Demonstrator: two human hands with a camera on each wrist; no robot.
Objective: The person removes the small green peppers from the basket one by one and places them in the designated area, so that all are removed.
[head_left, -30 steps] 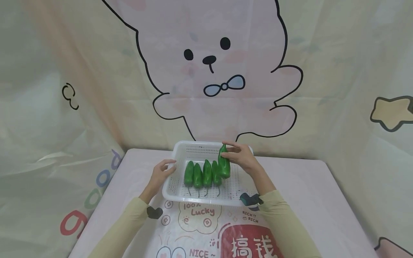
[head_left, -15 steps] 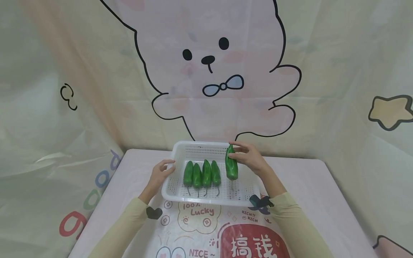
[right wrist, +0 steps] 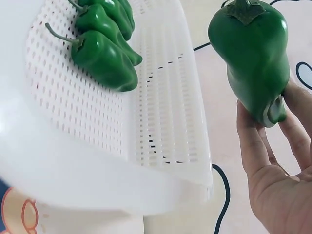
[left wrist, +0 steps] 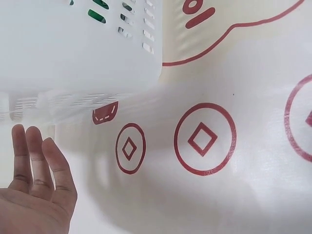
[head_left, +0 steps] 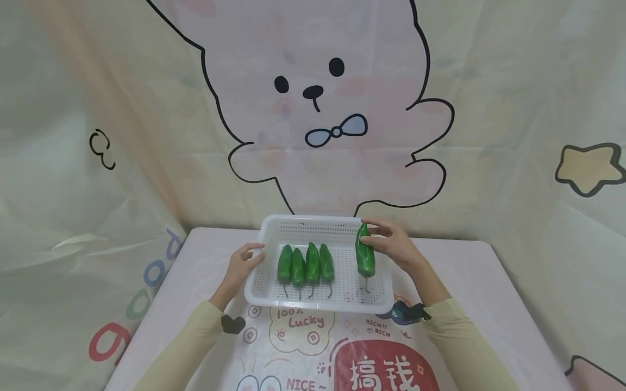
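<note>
In the head view a white plastic basket (head_left: 342, 296) stands on the table, with several green peppers (head_left: 313, 263) in a row on its left side, stems toward me. My right hand (head_left: 393, 244) pinches one more green pepper (head_left: 365, 260) by its tapered end, stem hanging down, above the basket's right end. The right wrist view shows this held pepper (right wrist: 251, 53) up close, fingertips around its narrow end. My left hand (head_left: 240, 269) holds the basket's left rim with thumb and a finger; in the left wrist view several of its fingers (left wrist: 58, 165) extend beside the basket wall.
A patterned cloth (head_left: 305, 336) with red print covers the table in front of the basket. Behind the table hangs a curtain (head_left: 318, 163) with a cartoon bear. Another curtain (head_left: 122, 244) closes the left side.
My right hand has carried the held pepper to the right, away from the row, over the basket's right end. The left hand and the peppers in the row stay in place.
</note>
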